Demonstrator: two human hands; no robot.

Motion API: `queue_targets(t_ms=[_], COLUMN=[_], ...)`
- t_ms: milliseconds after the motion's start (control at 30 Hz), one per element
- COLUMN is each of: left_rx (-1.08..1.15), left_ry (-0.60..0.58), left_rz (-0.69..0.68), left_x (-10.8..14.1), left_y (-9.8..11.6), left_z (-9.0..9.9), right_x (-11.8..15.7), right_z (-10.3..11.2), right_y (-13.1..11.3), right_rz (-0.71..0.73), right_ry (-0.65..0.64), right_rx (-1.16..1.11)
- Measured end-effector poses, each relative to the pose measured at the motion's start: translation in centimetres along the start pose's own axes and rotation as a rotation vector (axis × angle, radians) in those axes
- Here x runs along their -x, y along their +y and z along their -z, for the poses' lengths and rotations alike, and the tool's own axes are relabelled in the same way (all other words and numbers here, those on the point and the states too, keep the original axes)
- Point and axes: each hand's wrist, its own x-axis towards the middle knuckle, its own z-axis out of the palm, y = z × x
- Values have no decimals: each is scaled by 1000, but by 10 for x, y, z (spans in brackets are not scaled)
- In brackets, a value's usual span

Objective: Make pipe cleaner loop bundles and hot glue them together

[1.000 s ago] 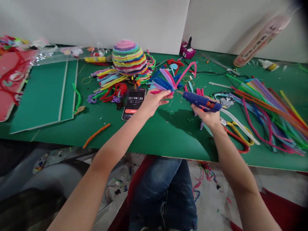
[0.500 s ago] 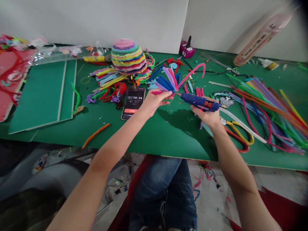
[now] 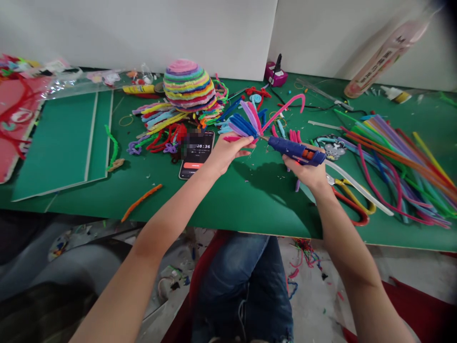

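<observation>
My left hand [image 3: 230,150] is closed on a fan of pipe cleaners [image 3: 246,123] in blue, purple and pink, pinching it at the gathered end. One long pink strand sticks out to the right and bends over at its tip. My right hand [image 3: 309,169] grips a blue hot glue gun [image 3: 296,150], its nozzle at the gathered base of the fan. A clear glue stick [image 3: 360,186] trails from the gun's back. Just behind my left wrist lies a phone [image 3: 195,155] with a timer on its screen.
A striped pipe-cleaner ball [image 3: 189,85] sits at the back among cut pieces. Scissors [image 3: 353,200] lie beside my right wrist, near a pile of long pipe cleaners [image 3: 403,162]. A pink bottle [image 3: 378,57] stands back right. Green boards [image 3: 57,143] lie left.
The view has shifted very slightly. Both hands, the fan of pipe cleaners and the glue gun keep nearly the same positions.
</observation>
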Motion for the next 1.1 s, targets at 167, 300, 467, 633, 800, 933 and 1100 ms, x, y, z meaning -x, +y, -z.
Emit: queue_targets(t_ms=[167,300,467,633,800,933,1100], left_rx=[2,-15,-26,-13,63,199,242], left_ry=[2,3,7,-13,-70,-16,38], left_rz=[-3,-6,-21,-32,-1,45,79], left_x=[-1,-1,-1,-2,-2,-3,-3], left_y=[-1,-1,-2,-4,-2,3,7], left_z=[0,0,1,2,2,2,1], right_x=[0,-1,-1,-2,-15,-31,-44], right_z=[0,0,1,1,12,35,49], right_y=[2,1,-1,9,31,50,71], right_rz=[-9,-27,-42,-2,13,-132,-407], right_ry=[28,35,46,39,133,304,403], right_rx=[-9,10,27,110,260,285,456])
